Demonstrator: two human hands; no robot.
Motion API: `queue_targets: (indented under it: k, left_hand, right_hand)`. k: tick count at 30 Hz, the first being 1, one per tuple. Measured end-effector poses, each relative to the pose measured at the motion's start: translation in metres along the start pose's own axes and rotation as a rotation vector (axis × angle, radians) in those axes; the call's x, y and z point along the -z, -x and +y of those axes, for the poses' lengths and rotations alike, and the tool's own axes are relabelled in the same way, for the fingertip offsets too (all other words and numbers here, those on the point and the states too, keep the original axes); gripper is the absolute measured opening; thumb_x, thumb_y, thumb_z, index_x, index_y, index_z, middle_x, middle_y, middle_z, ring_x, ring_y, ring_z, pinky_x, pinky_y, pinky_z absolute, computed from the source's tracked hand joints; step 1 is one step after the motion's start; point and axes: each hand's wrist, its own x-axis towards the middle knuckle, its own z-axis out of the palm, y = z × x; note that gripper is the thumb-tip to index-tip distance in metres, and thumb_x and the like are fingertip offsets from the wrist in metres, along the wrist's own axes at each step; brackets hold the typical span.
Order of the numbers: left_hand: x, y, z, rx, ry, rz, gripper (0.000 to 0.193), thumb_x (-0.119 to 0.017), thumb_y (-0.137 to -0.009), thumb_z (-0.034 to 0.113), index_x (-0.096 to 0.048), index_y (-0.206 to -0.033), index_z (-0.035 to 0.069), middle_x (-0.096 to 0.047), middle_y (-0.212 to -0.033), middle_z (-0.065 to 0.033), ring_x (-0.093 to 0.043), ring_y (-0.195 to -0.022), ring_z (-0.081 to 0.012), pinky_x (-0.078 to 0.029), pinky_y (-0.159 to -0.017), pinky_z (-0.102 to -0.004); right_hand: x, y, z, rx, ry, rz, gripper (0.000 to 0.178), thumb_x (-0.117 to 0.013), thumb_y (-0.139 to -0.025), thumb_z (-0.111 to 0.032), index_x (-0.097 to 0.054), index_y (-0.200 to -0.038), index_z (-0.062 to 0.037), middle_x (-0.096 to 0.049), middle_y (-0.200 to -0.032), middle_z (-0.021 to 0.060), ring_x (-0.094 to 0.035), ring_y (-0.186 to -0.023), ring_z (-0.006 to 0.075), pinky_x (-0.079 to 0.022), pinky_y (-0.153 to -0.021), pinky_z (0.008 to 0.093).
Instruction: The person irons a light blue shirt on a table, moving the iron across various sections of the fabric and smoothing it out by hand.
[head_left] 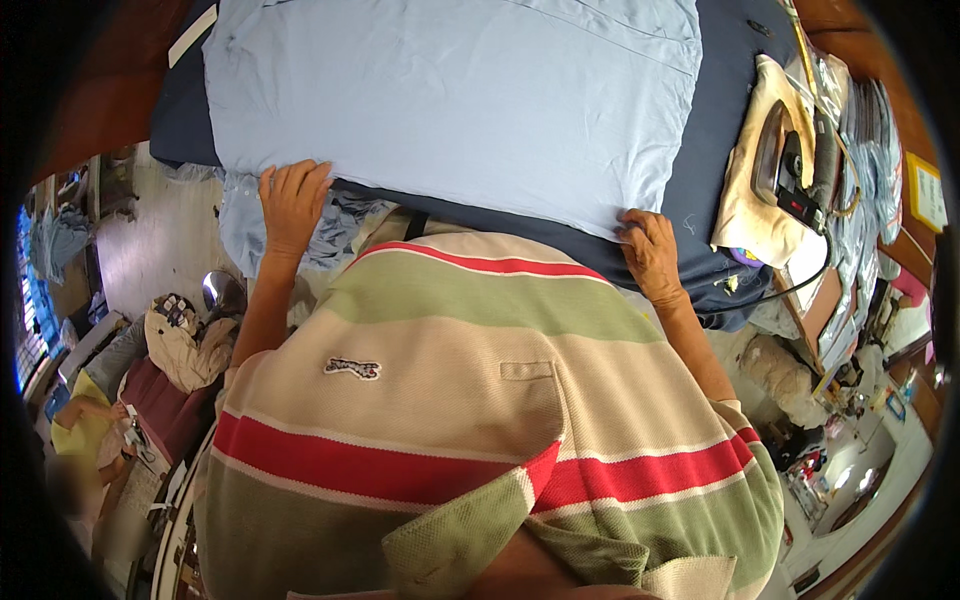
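One big, thin, light-blue cloth (450,110), spread out over a table with a dark navy-blue cover (735,130), right in front of a beige, green and red striped shirt (450,390). Mostly smooth, with a few small wrinkles. Left hand (293,205) on the near edge, toward the left end, half open, fingers bent and close together, tips on the cloth. Cannot tell if pinching it; thumb hard to see. Right hand (652,258) at the near right corner, nearly closed, fingers curled, with the edge pinched in the tips. Off to the right, on a folded cream-coloured cloth (740,205), an iron with a black handle (793,160). Nearby, a bendy black cord (780,295). Past that, blue clothes in clear plastic (872,170).
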Motion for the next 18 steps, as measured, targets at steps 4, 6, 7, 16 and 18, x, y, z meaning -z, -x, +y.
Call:
queue_targets:
  k: [4, 6, 7, 16, 18]
  left_hand:
    - [0.018, -0.026, 0.005, -0.149, 0.046, 0.053, 0.02, -0.061, -0.078, 0.015, -0.061, -0.097, 0.011, -0.059, -0.098, -0.0022, -0.055, -0.092, -0.0188, -0.038, -0.085, -0.0361]
    - [0.024, -0.036, 0.008, -0.207, 0.108, 0.041, 0.02, -0.062, -0.075, 0.012, -0.061, -0.095, 0.01, -0.059, -0.09, -0.0018, -0.056, -0.086, -0.0189, -0.041, -0.08, -0.0333]
    - [0.025, -0.039, 0.006, -0.221, 0.099, 0.021, 0.019, -0.062, -0.074, 0.011, -0.06, -0.092, 0.009, -0.057, -0.087, -0.0019, -0.055, -0.083, -0.0195, -0.041, -0.078, -0.0328]
    - [0.024, -0.029, 0.012, -0.155, 0.118, -0.019, 0.014, -0.065, -0.068, 0.008, -0.055, -0.078, 0.007, -0.052, -0.076, -0.0065, -0.052, -0.075, -0.0248, -0.04, -0.072, -0.0341]
    - [0.033, -0.027, 0.018, -0.162, 0.204, -0.057, 0.013, -0.063, -0.07, 0.01, -0.055, -0.079, 0.006, -0.054, -0.078, -0.0074, -0.053, -0.077, -0.0251, -0.04, -0.073, -0.0347]
  right_hand:
    - [-0.002, -0.004, 0.002, -0.003, -0.004, -0.027, 0.021, -0.063, -0.067, 0.0, -0.058, -0.085, -0.0078, -0.058, -0.092, 0.0048, -0.054, -0.083, 0.0243, -0.041, -0.071, 0.0355]
    - [-0.001, -0.007, 0.005, -0.012, 0.003, 0.001, 0.022, -0.063, -0.066, 0.001, -0.058, -0.085, -0.0085, -0.057, -0.089, 0.0047, -0.054, -0.081, 0.0242, -0.041, -0.069, 0.0352]
    - [0.001, -0.01, 0.009, -0.017, 0.014, 0.039, 0.024, -0.063, -0.065, 0.001, -0.058, -0.086, -0.0089, -0.057, -0.087, 0.0046, -0.054, -0.08, 0.0242, -0.04, -0.069, 0.0352]
    - [0.004, 0.008, -0.002, -0.047, 0.109, -0.067, 0.021, -0.061, -0.062, -0.001, -0.051, -0.078, -0.0099, -0.05, -0.077, 0.0064, -0.051, -0.077, 0.0272, -0.039, -0.073, 0.0387]
    - [0.013, 0.003, -0.001, -0.179, -0.056, -0.135, 0.021, -0.064, -0.065, -0.008, -0.053, -0.083, -0.0078, -0.052, -0.08, 0.007, -0.051, -0.08, 0.0279, -0.039, -0.076, 0.0386]
